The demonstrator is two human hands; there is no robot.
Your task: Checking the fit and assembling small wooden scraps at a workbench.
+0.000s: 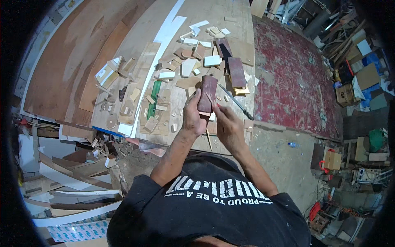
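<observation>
My left hand (194, 117) is closed around a sanding block (209, 88), a long piece covered in reddish-brown, sandpaper-like sheet, held up over the workbench. Against its lower right side, my right hand (228, 125) pinches a thin, light-coloured stick (209, 98), its tip touching the brown surface. Just beyond the hands lies another reddish-brown sheet (236, 72), with a dark strip (223, 47) beside it. To the right of my right hand, a slim dark rod-like tool (236, 101) rests on the bench.
Small wood offcuts (189, 67) litter the wooden bench (242, 24), with a green strip (154, 99) among them. Small wooden assemblies (109, 73) stand at the left. Curved boards (74, 177) are stacked lower left. Right of the bench are a red floor panel (288, 78) and cluttered boxes (347, 94).
</observation>
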